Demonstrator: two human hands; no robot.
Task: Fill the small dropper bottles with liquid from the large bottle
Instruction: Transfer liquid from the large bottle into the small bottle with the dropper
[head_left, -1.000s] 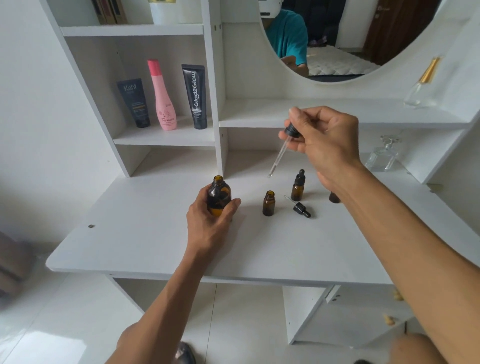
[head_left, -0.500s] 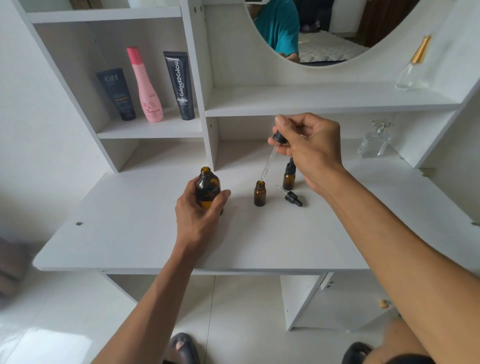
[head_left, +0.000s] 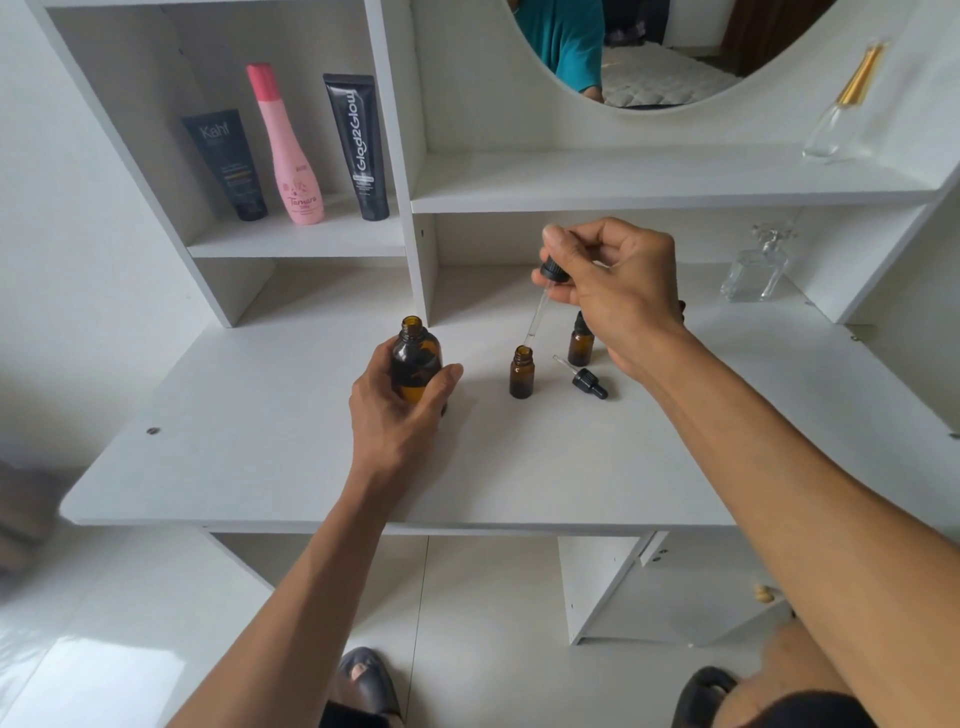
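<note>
My left hand (head_left: 397, 415) grips the large amber bottle (head_left: 414, 358), which stands uncapped on the white desk (head_left: 260, 447). My right hand (head_left: 615, 291) pinches the black bulb of a glass dropper (head_left: 540, 306); its tip hangs just over the mouth of an open small amber bottle (head_left: 521, 371). A second small amber bottle (head_left: 580, 345) with a black dropper cap stands behind, partly hidden by my right hand. A loose dropper cap (head_left: 587, 381) lies on the desk beside them.
Two dark tubes (head_left: 226, 163) and a pink bottle (head_left: 288, 150) stand on the left shelf. A clear glass perfume bottle (head_left: 756, 267) sits at the back right, another (head_left: 839, 111) on the upper shelf. A mirror (head_left: 649, 52) hangs above.
My right hand has brought the dropper down and left, from mid-air to just above the open small bottle's mouth. My left hand has kept hold of the large bottle.
</note>
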